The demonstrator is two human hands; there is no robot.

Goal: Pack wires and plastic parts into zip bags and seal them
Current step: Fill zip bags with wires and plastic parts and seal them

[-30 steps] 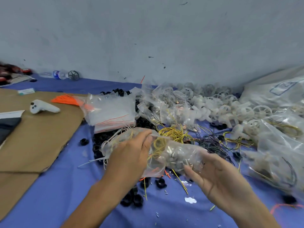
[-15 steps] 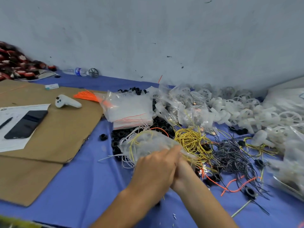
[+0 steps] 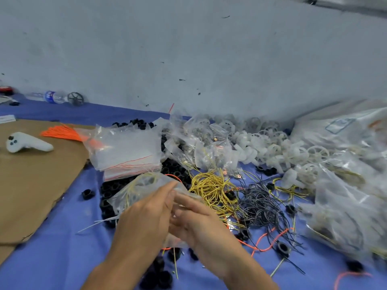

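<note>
You have the bag (image 3: 138, 189) up in front of you between both hands, just above the blue cloth (image 3: 62, 258). Your left hand (image 3: 146, 214) wraps its near side, fingers lying along the top edge, and your right hand (image 3: 201, 222) comes in from the right with its fingers laid over the plastic, touching your left fingertips; both hands hold the bag, though the thumbs are hidden. Yellow wire loops show through the clear plastic, and a few thin white strands stick out of the bag to the left. Just beyond your fingers lies the loose yellow wire pile (image 3: 211, 189), with the black wires (image 3: 259, 204) tangled beside it on the right and some orange strands trailing near them. Behind the bag sits the stack of empty bags (image 3: 127, 151) over a heap of black parts (image 3: 173, 166). White parts (image 3: 272, 145) are piled along the wall, and packed bags (image 3: 343, 206) fill the right side. On the cardboard (image 3: 31, 181) to your left rest a controller (image 3: 25, 143) and orange wires (image 3: 60, 131).
</note>
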